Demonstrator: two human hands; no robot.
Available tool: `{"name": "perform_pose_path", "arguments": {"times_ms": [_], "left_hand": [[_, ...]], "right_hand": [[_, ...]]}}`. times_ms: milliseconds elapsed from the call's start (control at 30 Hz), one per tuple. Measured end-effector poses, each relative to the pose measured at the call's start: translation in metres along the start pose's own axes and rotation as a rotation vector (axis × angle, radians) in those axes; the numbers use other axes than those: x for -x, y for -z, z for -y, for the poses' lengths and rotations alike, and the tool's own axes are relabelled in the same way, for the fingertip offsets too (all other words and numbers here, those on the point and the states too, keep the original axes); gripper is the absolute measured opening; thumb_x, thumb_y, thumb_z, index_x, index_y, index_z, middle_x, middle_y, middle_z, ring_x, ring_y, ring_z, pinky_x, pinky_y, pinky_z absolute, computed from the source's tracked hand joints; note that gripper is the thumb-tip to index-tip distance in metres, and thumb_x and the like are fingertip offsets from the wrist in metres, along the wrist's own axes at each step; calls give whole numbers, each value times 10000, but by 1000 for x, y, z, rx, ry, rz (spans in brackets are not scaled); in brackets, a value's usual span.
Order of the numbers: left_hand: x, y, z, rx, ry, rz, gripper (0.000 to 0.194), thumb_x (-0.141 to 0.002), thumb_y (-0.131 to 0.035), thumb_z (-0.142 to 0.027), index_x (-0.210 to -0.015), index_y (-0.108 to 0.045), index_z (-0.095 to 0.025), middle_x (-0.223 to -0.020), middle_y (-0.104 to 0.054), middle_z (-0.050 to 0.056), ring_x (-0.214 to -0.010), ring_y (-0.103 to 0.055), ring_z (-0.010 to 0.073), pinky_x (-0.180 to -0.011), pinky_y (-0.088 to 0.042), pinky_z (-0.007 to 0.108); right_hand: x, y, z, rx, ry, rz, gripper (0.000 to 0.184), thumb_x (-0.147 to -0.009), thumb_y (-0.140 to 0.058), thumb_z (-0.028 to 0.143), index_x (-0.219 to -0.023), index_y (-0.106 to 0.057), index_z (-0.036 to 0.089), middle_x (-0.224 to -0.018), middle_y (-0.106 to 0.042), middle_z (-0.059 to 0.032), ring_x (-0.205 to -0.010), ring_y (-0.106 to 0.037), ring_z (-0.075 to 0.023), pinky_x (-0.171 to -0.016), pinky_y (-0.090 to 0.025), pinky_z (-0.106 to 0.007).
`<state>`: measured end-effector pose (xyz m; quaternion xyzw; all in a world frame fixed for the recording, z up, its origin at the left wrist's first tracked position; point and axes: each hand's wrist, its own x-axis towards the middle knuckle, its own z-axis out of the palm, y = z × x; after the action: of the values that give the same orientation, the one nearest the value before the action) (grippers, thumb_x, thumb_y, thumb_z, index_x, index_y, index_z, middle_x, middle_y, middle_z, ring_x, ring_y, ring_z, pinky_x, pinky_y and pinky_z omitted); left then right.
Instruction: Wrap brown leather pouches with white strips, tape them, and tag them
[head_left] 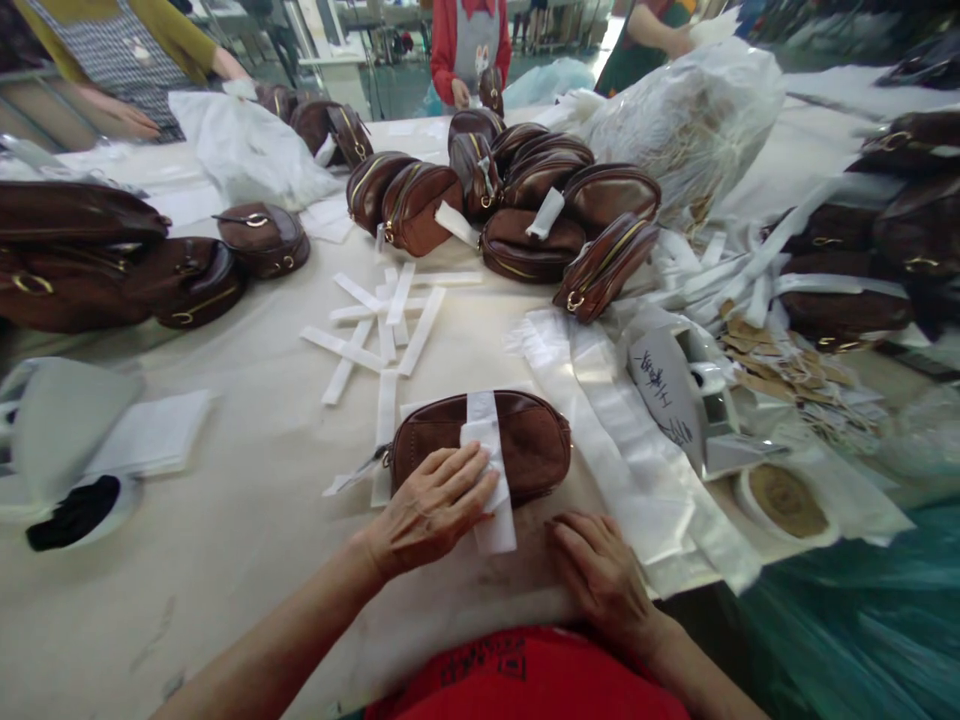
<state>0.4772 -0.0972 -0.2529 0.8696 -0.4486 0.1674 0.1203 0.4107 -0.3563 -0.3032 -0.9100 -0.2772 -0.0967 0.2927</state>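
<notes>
Workshop, bag finishing or packing by look of it. Wide pale worktable (262, 530); many similar brown zip pouches (424, 205) massed toward far edge, one banded pouch (536, 450) near front edge. Loose white strips (424, 330) mid-surface, heap of brown tags (780, 370) toward right edge. Beyond far edge, co-workers in checked apron (124, 50) and grey apron (480, 45).

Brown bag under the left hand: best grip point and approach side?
Probably the rounded right end of the brown bag, from the right, with the right hand: that end lies uncovered, while the left hand is on the white strip across the middle. The bag lies lengthwise left to right, its end narrowing toward that side.
</notes>
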Motion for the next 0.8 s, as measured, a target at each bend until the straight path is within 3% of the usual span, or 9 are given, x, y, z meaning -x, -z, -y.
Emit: {"name": "perform_pose_path", "arguments": {"times_ms": [100,200,300,433,600,800], "left_hand": [[7,4,-2,-7,-9,101,432,-921,-438,-354,-1254,-477,-80,-1308,-513,172,-1274,-401,289,-1025,-340,431],[13,6,-5,-19,9,192,594,-897,-437,-474,-1329,-396,-69,-1375,-436,187,-1321,-327,307,-1075,-258,469],[16,1,-8,-78,31,171,505,-906,-462,-329,-1330,-393,-63,-1377,-434,184,-1329,-314,307,-1081,-243,482],[18,-10,-9,-162,16,97,424,-879,-421,-92,-1301,-424,-51,-1349,-471,175,-1309,-352,300,-1052,-296,471],[17,-13,-11,-177,26,70,404,-895,-451,-168,-1286,-445,-62,-1329,-491,181,-1284,-395,294,-1033,-325,469],[15,-14,-15,-183,61,26,427,-900,-424,-145,-1320,-405,-72,-1288,-528,188,-1262,-435,267,-1010,-350,434]], "right_hand": [[0,-5,7,39,-75,38,220,-863,-533,307,-1000,-602,149,-932,-615,-96,-867,-535,-217,-755,-403,-360],[-4,-11,12,47,-72,24,138,-860,-535,270,-886,-626,169,-854,-603,-70,-792,-508,-196,-705,-374,-329],[-4,-15,13,30,-58,15,146,-872,-480,177,-867,-626,174,-821,-597,-61,-773,-497,-187,-693,-367,-314],[-2,-17,9,6,-47,-11,294,-843,-401,57,-1045,-597,142,-926,-614,-91,-810,-513,-194,-707,-390,-315],[-14,-18,2,-97,-369,54,477,-676,-405,-27,-1045,-625,179,-969,-630,-70,-878,-550,-201,-760,-401,-332],[-34,-14,12,-141,-542,213,319,-699,-554,73,-886,-698,289,-949,-640,-15,-931,-539,-216,-785,-342,-357]]}}
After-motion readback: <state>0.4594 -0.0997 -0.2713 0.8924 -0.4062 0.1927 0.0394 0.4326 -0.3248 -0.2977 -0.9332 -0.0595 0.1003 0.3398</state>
